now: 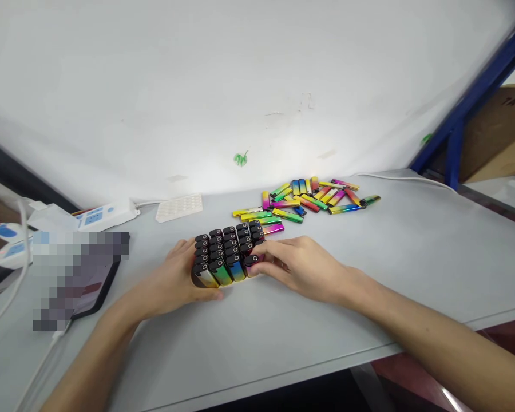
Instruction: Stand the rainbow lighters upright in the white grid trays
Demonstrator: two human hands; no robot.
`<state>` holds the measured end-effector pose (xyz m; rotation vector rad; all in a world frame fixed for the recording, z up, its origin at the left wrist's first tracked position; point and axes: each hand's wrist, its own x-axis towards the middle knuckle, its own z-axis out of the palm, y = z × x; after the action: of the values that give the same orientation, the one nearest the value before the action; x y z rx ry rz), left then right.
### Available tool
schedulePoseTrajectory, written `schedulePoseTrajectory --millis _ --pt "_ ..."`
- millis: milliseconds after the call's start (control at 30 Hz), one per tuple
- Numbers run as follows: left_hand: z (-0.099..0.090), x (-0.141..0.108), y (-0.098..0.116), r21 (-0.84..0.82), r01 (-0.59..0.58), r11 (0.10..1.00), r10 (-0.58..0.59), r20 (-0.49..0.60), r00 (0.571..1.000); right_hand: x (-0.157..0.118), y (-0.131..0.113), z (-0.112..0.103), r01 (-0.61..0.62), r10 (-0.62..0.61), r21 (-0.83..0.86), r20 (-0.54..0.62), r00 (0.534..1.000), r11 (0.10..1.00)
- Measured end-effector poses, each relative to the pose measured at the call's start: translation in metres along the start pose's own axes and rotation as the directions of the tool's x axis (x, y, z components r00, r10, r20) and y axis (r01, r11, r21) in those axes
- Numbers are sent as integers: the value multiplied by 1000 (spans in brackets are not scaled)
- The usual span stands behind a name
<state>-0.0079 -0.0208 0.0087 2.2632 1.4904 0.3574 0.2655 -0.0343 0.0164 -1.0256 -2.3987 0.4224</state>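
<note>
Rows of lighters stand upright, packed side by side, with black tops up and shiny coloured bodies below. My left hand wraps round the left side of this block, thumb along its near face and fingers behind. At the near right corner, my right hand pinches one lighter between thumb and fingers; its lower part lies against the block. Whatever holds the block at its base is mostly hidden. Behind it lies a loose pile of rainbow-coloured lighters on the grey table.
A white tray with small pockets lies near the wall. Further left are a white power strip and a tablet-like device, partly pixelated, with a white cable. A blue metal frame and cardboard box stand at right.
</note>
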Motion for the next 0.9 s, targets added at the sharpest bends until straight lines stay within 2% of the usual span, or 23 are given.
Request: schedulePoseTrajectory --millis 167,367,467,533,633,700,733,800,900 --pt "-1 0 0 0 -8 1000 8 -7 1000 -1 3 10 -33 26 -95 -69 997 995" --pt "-1 1 1 -3 -2 1000 2 -5 1000 -2 7 9 -13 5 -43 -196 981 999" --pt "-1 1 2 14 -7 1000 7 6 1000 4 16 0 -79 63 -45 -281 958 996" --pt "-1 1 2 14 -1 1000 1 10 1000 9 27 -9 -187 147 -81 -349 926 979" --pt "-1 0 1 7 -18 1000 18 8 1000 14 53 -23 -415 306 -188 -427 851 890" --pt "-1 1 0 4 -37 999 37 9 999 14 74 -31 -554 394 -286 -463 794 782" --pt "-1 1 0 4 -43 999 43 11 999 13 84 -34 -596 425 -342 -459 780 726" --pt "-1 1 0 5 -40 999 40 18 999 10 101 -38 -648 513 -431 -398 761 628" --pt "-1 1 1 0 -41 999 41 22 999 7 115 -40 -666 620 -468 -277 734 580"
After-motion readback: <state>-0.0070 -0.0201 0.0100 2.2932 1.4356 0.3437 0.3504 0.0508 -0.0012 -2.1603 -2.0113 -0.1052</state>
